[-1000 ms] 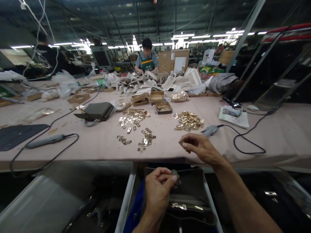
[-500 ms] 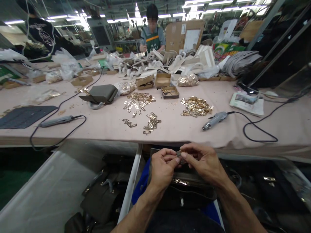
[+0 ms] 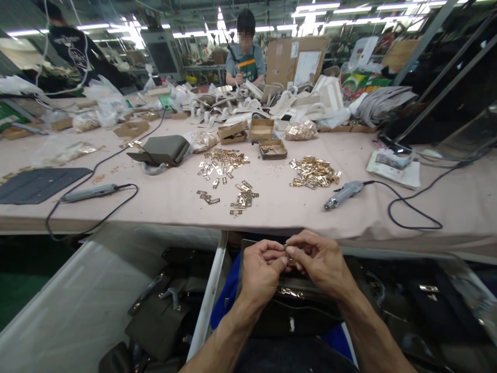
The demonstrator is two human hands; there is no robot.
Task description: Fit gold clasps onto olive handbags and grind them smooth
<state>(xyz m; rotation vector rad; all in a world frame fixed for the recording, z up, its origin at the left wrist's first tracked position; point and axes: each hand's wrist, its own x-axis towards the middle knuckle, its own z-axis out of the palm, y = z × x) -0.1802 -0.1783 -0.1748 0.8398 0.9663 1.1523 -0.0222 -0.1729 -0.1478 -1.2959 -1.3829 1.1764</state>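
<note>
Both hands meet over a dark handbag (image 3: pixel 306 313) on my lap. My left hand (image 3: pixel 262 267) pinches a small gold-coloured metal plate (image 3: pixel 289 257) between thumb and fingers. My right hand (image 3: pixel 320 259) grips the same plate from the other side, its thumb and index finger closed on it. Fingers hide most of the plate. Just below the hands, a gold zipper pull (image 3: pixel 291 293) shows on the bag. On the table in front lie a small pile of metal plates (image 3: pixel 244 197) and a larger heap of gold pieces (image 3: pixel 316 171).
A corded electric screwdriver (image 3: pixel 344 194) lies on the right of the table, another screwdriver (image 3: pixel 89 193) on the left. Behind them are an olive bag (image 3: pixel 165 150) and a small parts box (image 3: pixel 273 150). A white bin (image 3: pixel 89 290) holds dark bags. A co-worker (image 3: pixel 246 57) stands across the table.
The plate has turned slightly between my fingers and shows more gold. Both hands stay in nearly the same place. The co-worker across the table has raised a hand a little.
</note>
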